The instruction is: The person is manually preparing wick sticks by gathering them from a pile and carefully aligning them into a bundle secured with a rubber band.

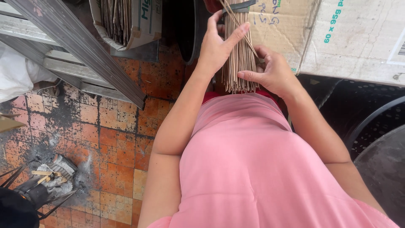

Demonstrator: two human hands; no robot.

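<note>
A bundle of thin tan sticks (pixel 239 59) stands upright in front of my pink shirt, with a dark band round its top. My left hand (pixel 217 44) wraps the bundle from the left, its fingers lying across the front of the sticks. My right hand (pixel 272 71) holds the lower right side, thumb pressed against the stick ends. One or two loose sticks slant across the bundle near the top.
A cardboard box (pixel 126 21) with more sticks stands at the back left beside a metal ladder (pixel 76 46). Large cardboard boxes (pixel 354 38) lie at the right over dark plastic furniture (pixel 379 126). Orange floor tiles (pixel 109 143) with ash and scraps (pixel 50 177) are below left.
</note>
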